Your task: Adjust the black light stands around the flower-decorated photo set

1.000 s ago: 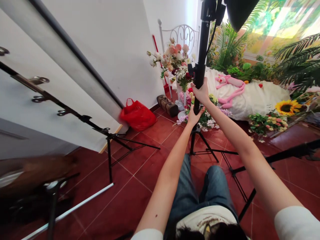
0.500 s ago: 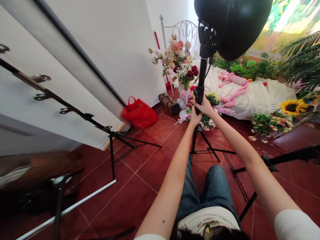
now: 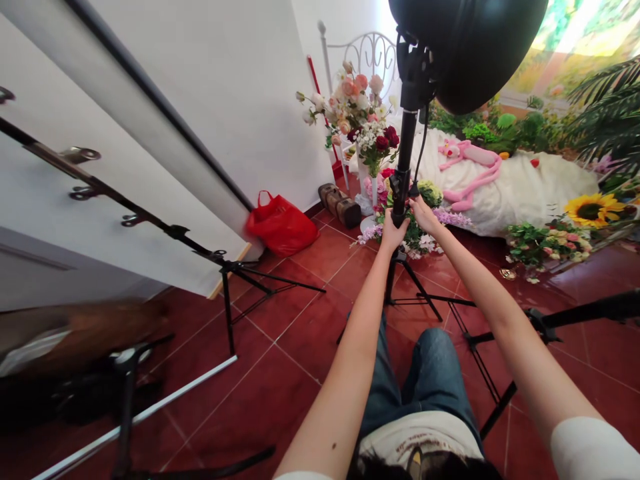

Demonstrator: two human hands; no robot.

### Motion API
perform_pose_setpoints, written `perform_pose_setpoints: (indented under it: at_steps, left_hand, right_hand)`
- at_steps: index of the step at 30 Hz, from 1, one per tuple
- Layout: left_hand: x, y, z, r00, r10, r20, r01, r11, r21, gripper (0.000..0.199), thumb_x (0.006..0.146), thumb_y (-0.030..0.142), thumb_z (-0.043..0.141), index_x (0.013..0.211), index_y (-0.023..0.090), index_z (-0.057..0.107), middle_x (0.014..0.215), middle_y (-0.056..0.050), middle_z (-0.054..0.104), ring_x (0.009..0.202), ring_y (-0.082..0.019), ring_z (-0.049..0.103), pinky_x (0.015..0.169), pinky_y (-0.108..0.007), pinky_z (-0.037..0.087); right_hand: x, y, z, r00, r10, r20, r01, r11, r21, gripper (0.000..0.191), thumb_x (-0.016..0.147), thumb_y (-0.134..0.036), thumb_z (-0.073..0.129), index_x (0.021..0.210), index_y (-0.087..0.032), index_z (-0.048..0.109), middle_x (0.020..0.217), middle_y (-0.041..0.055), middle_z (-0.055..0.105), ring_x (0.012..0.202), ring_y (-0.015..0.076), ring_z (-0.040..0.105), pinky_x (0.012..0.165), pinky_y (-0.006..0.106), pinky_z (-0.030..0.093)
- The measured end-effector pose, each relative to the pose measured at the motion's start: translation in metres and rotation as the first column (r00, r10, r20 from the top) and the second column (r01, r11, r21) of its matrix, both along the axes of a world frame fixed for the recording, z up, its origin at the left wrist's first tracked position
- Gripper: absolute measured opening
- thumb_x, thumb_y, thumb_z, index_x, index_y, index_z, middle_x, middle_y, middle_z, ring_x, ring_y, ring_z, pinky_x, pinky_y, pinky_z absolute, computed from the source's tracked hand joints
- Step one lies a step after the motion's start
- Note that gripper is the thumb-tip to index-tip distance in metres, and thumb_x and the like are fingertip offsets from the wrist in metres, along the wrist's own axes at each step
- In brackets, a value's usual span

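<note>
A black light stand [image 3: 407, 143] rises in front of me, with a dark dome-shaped lamp head [image 3: 470, 50] on top. My left hand [image 3: 395, 232] is wrapped around its pole, just under a clamp collar [image 3: 400, 183]. Right of the pole, my right hand [image 3: 424, 212] has its fingers closed on a small dark piece at the lower end of the black cable [image 3: 423, 143] hanging from the lamp head. Whether that piece is a switch or a plug is too small to tell. The stand's legs [image 3: 413, 287] spread on the floor below my hands.
Artificial flowers [image 3: 360, 100] stand behind the pole, near a white bed [image 3: 545, 193] with a pink plush toy [image 3: 475, 167]. A red bag [image 3: 283, 225] sits by the wall. Another stand's legs [image 3: 265, 283] are at left, a further tripod [image 3: 545, 323] at right, and a white pole [image 3: 170, 390] lies low left.
My right hand has left the pole and moved slightly right to the hanging cable's end. My left hand still grips the pole. The cable now hangs farther from the pole.
</note>
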State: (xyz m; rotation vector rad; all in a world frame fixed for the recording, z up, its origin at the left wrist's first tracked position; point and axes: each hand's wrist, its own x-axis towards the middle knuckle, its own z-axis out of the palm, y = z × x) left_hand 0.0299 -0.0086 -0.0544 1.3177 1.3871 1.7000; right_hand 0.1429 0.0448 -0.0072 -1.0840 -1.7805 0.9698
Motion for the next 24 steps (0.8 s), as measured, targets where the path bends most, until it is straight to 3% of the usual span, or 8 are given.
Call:
perform_pose_setpoints:
  at_steps: [4,8,10,15,19,21,24]
  left_hand:
    - [0.0,-0.001,0.001,1.0,0.003,-0.001,-0.003,1.0,-0.012,0.033,0.076,0.019,0.074,0.097,0.021,0.049,0.096,-0.004,0.064,0.095,-0.019,0.063,0.093,-0.035,0.047]
    - [0.0,-0.002,0.002,1.0,-0.007,0.001,0.007,1.0,-0.028,0.031,0.077,0.017,0.071,0.097,0.021,0.048,0.095,-0.004,0.064,0.093,-0.019,0.063,0.093,-0.035,0.048]
    - [0.0,-0.001,0.002,1.0,-0.008,0.002,0.008,1.0,-0.026,0.033,0.076,0.019,0.073,0.097,0.021,0.047,0.095,-0.004,0.064,0.094,-0.019,0.063,0.093,-0.035,0.048]
    - [0.0,0.001,-0.001,1.0,0.001,-0.012,-0.001,1.0,-0.014,0.033,0.076,0.023,0.073,0.096,0.022,0.047,0.093,-0.003,0.063,0.093,-0.019,0.062,0.092,-0.036,0.049]
    - [-0.001,0.002,-0.003,1.0,0.009,-0.008,-0.009,1.0,-0.012,0.034,0.074,0.025,0.075,0.094,0.022,0.048,0.093,-0.003,0.064,0.093,-0.02,0.062,0.091,-0.035,0.049]
    - [-0.001,0.003,-0.004,1.0,0.007,-0.01,-0.007,1.0,-0.005,0.034,0.074,0.024,0.074,0.095,0.022,0.048,0.094,-0.003,0.064,0.094,-0.02,0.063,0.092,-0.036,0.049]
    - [-0.001,0.005,-0.006,1.0,-0.002,-0.011,0.002,1.0,0.008,0.033,0.075,0.021,0.072,0.098,0.022,0.047,0.098,-0.004,0.066,0.096,-0.02,0.064,0.094,-0.036,0.049]
  right_hand:
    - [-0.009,-0.001,-0.01,0.98,-0.064,-0.186,0.047,0.995,-0.093,0.029,0.09,-0.049,0.054,0.109,-0.027,0.048,0.101,0.0017,0.062,0.099,0.017,0.059,0.087,0.03,0.052]
    - [-0.008,-0.003,-0.014,0.962,-0.082,-0.261,0.058,0.993,-0.1,0.051,0.083,-0.051,0.067,0.122,-0.029,0.044,0.067,-0.0077,0.05,0.068,0.0132,0.054,0.067,0.022,0.05]
    - [-0.007,0.0,-0.01,0.96,-0.106,-0.258,0.076,0.989,-0.123,0.053,0.08,-0.046,0.073,0.121,-0.027,0.046,0.06,-0.0103,0.043,0.06,0.0115,0.05,0.06,0.021,0.047]
    - [-0.013,0.021,0.006,0.967,-0.249,-0.044,0.224,0.924,-0.309,0.037,0.074,-0.028,0.078,0.101,-0.017,0.055,0.059,-0.0067,0.051,0.052,0.0091,0.049,0.048,0.02,0.04]
    - [-0.022,0.038,0.011,0.955,-0.272,0.115,0.295,0.899,-0.323,0.025,0.068,-0.017,0.078,0.081,-0.016,0.057,0.054,-0.0062,0.05,0.049,0.008,0.046,0.049,0.021,0.039]
    - [-0.023,0.038,0.008,0.966,-0.253,0.046,0.253,0.904,-0.345,0.023,0.067,-0.017,0.077,0.078,-0.016,0.057,0.053,-0.0062,0.05,0.049,0.008,0.046,0.05,0.021,0.041]
    - [-0.021,0.029,-0.003,0.956,-0.196,-0.22,0.093,0.91,-0.405,0.022,0.07,-0.023,0.075,0.083,-0.018,0.057,0.06,-0.0055,0.057,0.052,0.0078,0.049,0.052,0.021,0.044]
